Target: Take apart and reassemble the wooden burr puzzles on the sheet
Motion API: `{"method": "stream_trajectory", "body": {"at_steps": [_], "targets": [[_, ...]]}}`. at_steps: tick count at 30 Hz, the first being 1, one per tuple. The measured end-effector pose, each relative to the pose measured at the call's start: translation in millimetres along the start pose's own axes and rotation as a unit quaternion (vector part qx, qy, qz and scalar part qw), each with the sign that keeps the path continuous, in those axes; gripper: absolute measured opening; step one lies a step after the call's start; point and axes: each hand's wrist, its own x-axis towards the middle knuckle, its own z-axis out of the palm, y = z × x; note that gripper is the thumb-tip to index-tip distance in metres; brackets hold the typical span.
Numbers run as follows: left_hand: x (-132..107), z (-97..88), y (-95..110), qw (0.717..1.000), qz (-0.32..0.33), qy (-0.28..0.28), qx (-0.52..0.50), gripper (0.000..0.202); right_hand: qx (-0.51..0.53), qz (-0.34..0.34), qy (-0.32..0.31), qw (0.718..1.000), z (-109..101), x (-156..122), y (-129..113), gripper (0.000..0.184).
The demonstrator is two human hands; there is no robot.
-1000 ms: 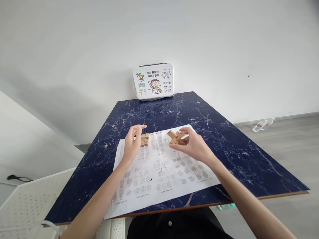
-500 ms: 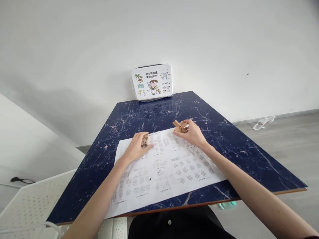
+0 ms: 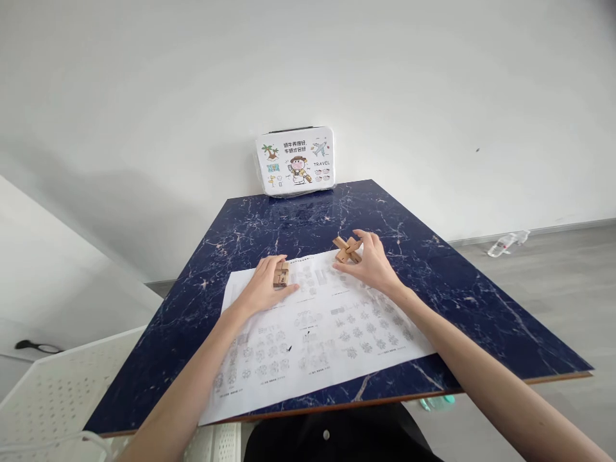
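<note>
A white printed instruction sheet (image 3: 312, 337) lies on the dark blue marble table (image 3: 240, 237). My left hand (image 3: 264, 289) rests on the sheet's far left part, fingers curled round a small stack of wooden puzzle blocks (image 3: 282, 274). My right hand (image 3: 370, 264) is at the sheet's far right corner, its fingers closed on a cross-shaped wooden puzzle piece (image 3: 347, 249) that rests on the table.
A white illustrated box (image 3: 296, 160) stands against the wall at the table's far edge. A white perforated basket (image 3: 58, 391) is at the lower left. A plastic bottle (image 3: 505, 242) lies on the grey floor to the right.
My right hand carried the cross-shaped piece farther away, down to the sheet's far corner. My left hand lowered onto the sheet and closed round the block stack.
</note>
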Motion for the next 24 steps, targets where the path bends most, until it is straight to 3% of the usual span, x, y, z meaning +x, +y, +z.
{"method": "stream_trajectory", "body": {"at_steps": [3, 5, 8, 13, 17, 20, 24], "targets": [[-6, -16.0, -10, 0.999, -0.013, -0.028, 0.011, 0.091, -0.011, -0.114, 0.068, 0.991, -5, -5, -17, 0.068], [-12, -27.9, -18, 0.999, -0.025, -0.041, 0.02, 0.097, 0.0, -0.197, 0.076, 0.977, -6, -9, -33, 0.048], [-22, -40.4, -29, 0.998, -0.043, -0.048, 0.015, 0.098, 0.026, -0.265, -0.02, 0.964, 9, -13, -55, 0.037], [-27, -45.1, -37, 0.998, -0.039, -0.048, -0.005, 0.093, 0.028, -0.266, -0.149, 0.952, 69, -9, -69, 0.058], [-25, -44.7, -41, 0.998, -0.039, -0.041, -0.018, 0.091, 0.032, -0.232, -0.184, 0.955, 106, -2, -76, 0.065], [-25, -44.6, -44, 0.999, -0.037, -0.026, -0.011, 0.088, 0.027, -0.212, -0.191, 0.958, 113, 0, -84, 0.058], [-25, -44.2, -41, 0.999, -0.031, -0.012, -0.009, 0.085, 0.022, -0.204, -0.199, 0.958, 103, -5, -86, 0.053]]}}
